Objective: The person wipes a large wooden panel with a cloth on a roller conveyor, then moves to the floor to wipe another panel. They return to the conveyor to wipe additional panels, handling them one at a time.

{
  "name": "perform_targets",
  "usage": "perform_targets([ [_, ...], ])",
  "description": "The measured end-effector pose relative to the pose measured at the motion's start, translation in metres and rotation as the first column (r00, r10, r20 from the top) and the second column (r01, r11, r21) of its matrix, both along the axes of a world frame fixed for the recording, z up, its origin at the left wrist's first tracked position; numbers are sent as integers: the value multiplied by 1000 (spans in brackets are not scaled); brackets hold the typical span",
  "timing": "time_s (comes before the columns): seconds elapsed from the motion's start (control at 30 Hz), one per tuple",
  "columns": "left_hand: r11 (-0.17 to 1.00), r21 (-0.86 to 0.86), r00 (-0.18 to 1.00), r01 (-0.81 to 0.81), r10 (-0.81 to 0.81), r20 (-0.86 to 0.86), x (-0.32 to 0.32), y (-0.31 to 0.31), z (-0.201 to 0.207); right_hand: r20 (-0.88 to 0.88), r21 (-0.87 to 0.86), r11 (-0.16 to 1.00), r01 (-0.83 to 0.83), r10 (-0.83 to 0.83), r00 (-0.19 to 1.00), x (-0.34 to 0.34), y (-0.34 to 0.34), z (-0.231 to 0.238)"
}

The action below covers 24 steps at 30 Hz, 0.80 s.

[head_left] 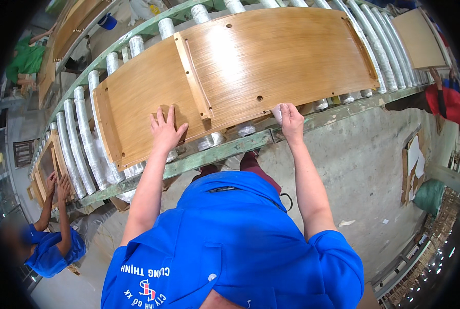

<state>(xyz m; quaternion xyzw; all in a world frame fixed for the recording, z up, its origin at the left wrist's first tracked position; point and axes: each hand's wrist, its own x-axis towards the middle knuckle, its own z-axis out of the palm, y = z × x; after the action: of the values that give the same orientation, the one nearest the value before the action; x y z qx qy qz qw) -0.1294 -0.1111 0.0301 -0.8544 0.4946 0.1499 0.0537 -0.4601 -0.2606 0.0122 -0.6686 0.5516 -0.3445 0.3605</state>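
A long varnished wooden panel (271, 59) lies flat in front of me, with a wooden strip (191, 77) across it, narrower strips at both ends and several drilled holes. My left hand (166, 131) rests on the panel near its front edge, left of the cross strip, fingers spread and holding nothing. At the front edge, right of that strip, my right hand (292, 123) is closed on a pale folded piece of sandpaper (277, 113). The sandpaper touches the panel's edge, and my fingers cover part of it.
Plastic-wrapped rollers (88, 134) on a green conveyor frame (230, 147) carry the panel. Another panel (420, 38) sits further right, beside a person in red (448, 100). At the left, a person in blue (57, 247) handles a wooden frame (47, 165). Someone in green (27, 59) is beyond.
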Motion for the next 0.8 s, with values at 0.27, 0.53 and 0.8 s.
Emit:
perform_targets([
  [0.27, 994, 54, 995, -93, 95, -39, -13, -15, 4, 24, -84, 989, 118, -116, 993, -60, -49, 0],
  [0.53, 979, 127, 984, -161, 169, -53, -17, -22, 3, 71, -163, 955, 246, -238, 969, -135, -103, -6],
  [0.8, 971, 164, 979, -173, 188, -81, -15, -29, 4, 68, -103, 954, 283, -277, 959, -173, -128, -3],
])
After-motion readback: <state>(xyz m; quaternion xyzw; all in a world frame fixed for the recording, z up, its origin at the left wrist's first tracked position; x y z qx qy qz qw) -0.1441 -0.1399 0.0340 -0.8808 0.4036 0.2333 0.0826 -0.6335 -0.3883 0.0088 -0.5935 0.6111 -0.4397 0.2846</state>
